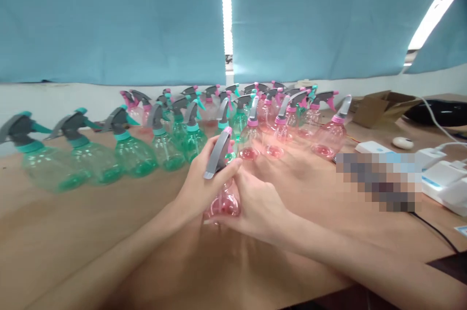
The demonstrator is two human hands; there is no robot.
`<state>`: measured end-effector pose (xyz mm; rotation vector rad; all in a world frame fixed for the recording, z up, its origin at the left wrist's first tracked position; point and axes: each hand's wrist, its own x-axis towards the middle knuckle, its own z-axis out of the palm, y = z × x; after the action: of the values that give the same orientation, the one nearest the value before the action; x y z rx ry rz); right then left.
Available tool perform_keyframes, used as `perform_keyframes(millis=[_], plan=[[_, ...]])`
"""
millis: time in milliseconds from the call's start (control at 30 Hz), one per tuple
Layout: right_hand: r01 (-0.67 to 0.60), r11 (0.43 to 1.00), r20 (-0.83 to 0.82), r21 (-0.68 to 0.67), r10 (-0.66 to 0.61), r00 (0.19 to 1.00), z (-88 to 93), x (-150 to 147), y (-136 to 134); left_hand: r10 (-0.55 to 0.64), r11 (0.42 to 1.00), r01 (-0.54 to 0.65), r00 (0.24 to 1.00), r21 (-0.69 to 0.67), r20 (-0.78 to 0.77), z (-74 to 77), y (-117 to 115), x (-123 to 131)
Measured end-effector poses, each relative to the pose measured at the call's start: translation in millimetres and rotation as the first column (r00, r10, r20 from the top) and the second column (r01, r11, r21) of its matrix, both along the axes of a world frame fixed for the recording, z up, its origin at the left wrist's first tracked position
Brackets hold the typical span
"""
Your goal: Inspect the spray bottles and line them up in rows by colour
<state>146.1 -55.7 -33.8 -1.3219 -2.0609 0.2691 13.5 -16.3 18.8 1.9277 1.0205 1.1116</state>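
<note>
1 held pink spray bottle (224,205), 3 pink front-row bottles (277,147), 5 green front-row bottles (133,154), 1 cardboard box (383,105)

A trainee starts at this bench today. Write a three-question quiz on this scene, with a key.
1. What colour is the spray bottle held between the two hands? A green, B pink, C yellow.
2. True or false: the left hand grips it just below the grey trigger head, while the right hand wraps the body.
3. Fill in: at the far right of the table, behind the rows of bottles, lies an open ____ box.
Key: 1 B; 2 true; 3 cardboard.
</note>
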Motion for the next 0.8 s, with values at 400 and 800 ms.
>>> perform_keyframes(millis=[400, 800], plan=[[-0.282, 0.947, 0.043, -0.156, 0.291, 0.956, -26.6, 55, 41, -0.006, 1.0, 0.004, 0.997, 0.023, 0.083, -20.8, 6, -19], [-0.245, 0.961, 0.115, -0.127, 0.259, 0.959, -59.1, 79, 54, -0.049, 0.997, 0.052, 0.998, -0.055, 0.047, -21.3, 12, -2]])
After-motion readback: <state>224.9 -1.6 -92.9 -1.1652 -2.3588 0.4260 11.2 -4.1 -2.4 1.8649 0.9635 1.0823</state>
